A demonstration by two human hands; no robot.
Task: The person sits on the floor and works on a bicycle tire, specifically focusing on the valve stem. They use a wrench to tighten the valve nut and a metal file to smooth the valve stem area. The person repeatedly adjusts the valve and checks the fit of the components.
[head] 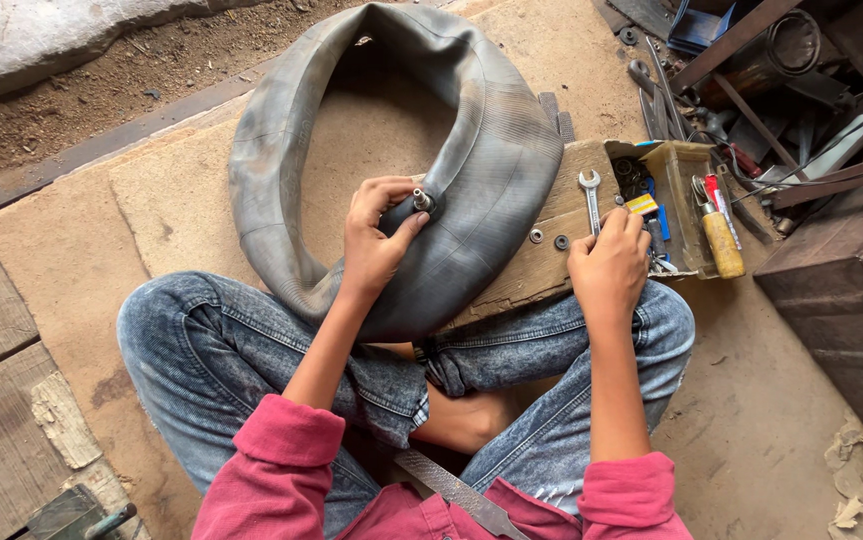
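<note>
— At the middle of the frame, what is the left hand [373, 240] doing?

— Its fingers are closed around the metal valve [422, 200] of a big grey inner tube [491, 160], thumb pressed just under the stem. The tube leans across the person's crossed legs in blue jeans [191, 350] and rises toward the top of the frame. Propped like that, it seems to keep the valve facing up and within reach.

— And the right hand [608, 268]?

— Right of centre, it rests at the near edge of an open wooden toolbox [686, 160], fingers curled. Whether they hold anything I cannot tell; the back of the hand covers them.

— What lies around it?

— A small spanner [590, 195] and two washers [548, 239] sit on a wooden board [511, 285] just left of that hand. A yellow-handled tool [722, 243] lies in the box, probably kept there to be close by.

— Anything hard to read?

— The upper right is a tangle of dark metal scrap [791, 90] that I cannot sort out. The tube hides part of the board, and a flat metal strip [461, 495] at the bottom edge is cut off.
</note>
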